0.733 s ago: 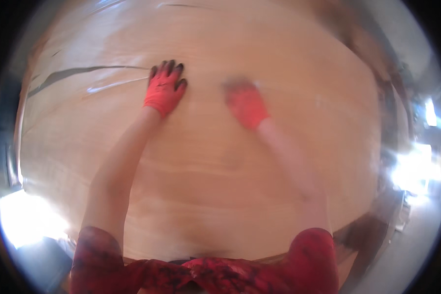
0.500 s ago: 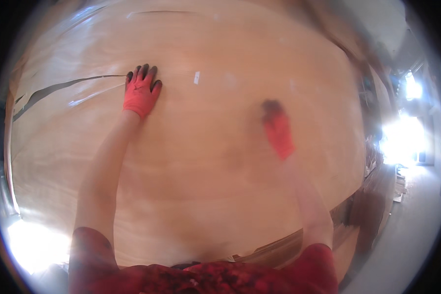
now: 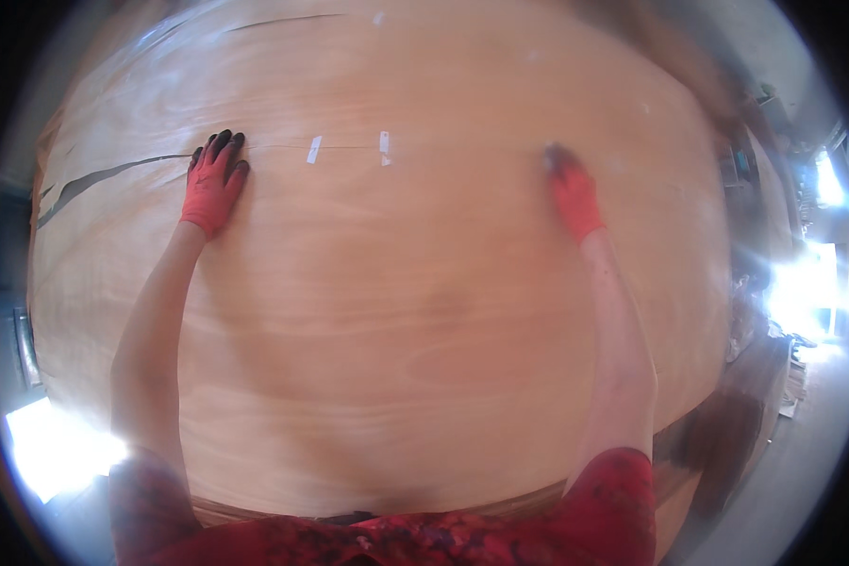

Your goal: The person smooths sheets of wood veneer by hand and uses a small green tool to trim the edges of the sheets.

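A large sheet of thin tan wood veneer (image 3: 424, 311) spreads before me. My left hand (image 3: 215, 189), in a red glove with black fingertips, lies flat on it with the fingers spread, at the right end of a dark, tapering split (image 3: 104, 182). A thin seam line runs on to the right of that hand. Two short white tape strips, a left one (image 3: 314, 149) and a right one (image 3: 384, 143), lie across this line. Farther right, my right hand (image 3: 575, 196), gloved alike, is over the sheet. Its fingers are smeared by motion, with a pale spot at their tips.
A second narrow crack (image 3: 288, 20) crosses the sheet near its far edge. Brown stacked layers (image 3: 674, 443) show below the near right edge. On the right is a grey floor (image 3: 811, 434) beside a bright opening (image 3: 807, 292). Another bright patch glares at lower left.
My right hand has moved farther away from me and a little right. The left hand stays flat by the split's end while the view has shifted. The right-hand tape strip now shows more sharply.
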Available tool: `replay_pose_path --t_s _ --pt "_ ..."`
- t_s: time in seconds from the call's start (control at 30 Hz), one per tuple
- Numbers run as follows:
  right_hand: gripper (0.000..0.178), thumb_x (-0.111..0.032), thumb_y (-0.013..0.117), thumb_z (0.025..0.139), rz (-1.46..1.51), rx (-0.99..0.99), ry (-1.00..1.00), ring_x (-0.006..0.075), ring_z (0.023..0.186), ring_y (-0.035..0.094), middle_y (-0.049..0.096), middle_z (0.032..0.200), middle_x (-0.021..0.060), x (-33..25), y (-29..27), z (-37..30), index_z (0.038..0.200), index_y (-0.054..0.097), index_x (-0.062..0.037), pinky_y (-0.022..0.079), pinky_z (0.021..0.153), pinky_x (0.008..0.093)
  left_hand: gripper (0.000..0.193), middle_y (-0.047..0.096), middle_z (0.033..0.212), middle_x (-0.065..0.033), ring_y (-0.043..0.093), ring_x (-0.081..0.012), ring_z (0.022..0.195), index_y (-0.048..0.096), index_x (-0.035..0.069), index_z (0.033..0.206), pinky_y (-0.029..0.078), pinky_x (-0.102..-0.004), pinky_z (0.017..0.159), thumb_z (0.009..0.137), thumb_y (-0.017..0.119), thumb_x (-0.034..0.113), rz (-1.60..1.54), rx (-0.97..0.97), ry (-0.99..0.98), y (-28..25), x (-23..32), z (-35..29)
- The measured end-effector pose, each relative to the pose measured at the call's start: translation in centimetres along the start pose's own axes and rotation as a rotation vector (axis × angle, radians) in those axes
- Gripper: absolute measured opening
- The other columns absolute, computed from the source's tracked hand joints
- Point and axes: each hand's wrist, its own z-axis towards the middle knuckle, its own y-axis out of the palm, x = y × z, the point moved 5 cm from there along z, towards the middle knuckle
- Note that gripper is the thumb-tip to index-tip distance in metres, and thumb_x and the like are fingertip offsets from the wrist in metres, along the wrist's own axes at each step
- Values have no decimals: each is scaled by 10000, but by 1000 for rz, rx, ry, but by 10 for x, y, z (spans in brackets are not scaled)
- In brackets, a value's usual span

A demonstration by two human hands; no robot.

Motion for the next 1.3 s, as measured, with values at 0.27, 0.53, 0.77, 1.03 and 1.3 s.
replay_pose_path --t_s 0.27,0.53,0.77,1.03,1.3 --pt "434 -311 546 970 -123 -56 -85 298 1363 425 499 1481 26 57 -3 -2 1377 566 -160 404 1031 450 496 385 1545 -136 279 -323 1465 457 133 1464 175 -457 1215 1001 490 306 -16 -49 7 18 42 24" --pt "362 -291 588 947 -167 -74 -228 321 1315 483 586 1389 31 53 -26 -34 1287 641 -180 424 1002 460 501 408 1531 -126 333 -336 1431 458 132 1472 248 -437 1188 984 506 233 68 -44 17 19 45 22" --pt "358 -247 589 940 -204 316 237 336 1270 492 591 1380 22 226 -91 -27 1295 624 -213 442 1007 456 473 432 1497 -173 365 -359 1395 478 52 1433 268 -449 1171 982 479 194 11 -52 30 25 79 38" --pt "430 -208 636 905 -89 227 306 321 1283 472 536 1433 25 272 -77 -15 1333 600 -220 444 1056 407 462 410 1514 -170 357 -346 1402 469 54 1441 278 -431 1168 998 458 184 41 -50 19 30 90 44" --pt "337 -213 685 880 -170 281 397 283 1217 531 573 1368 -3 281 -72 -4 1216 662 -198 497 973 404 479 405 1520 -144 336 -333 1418 447 82 1463 244 -421 1185 999 455 200 29 -71 3 32 98 45"
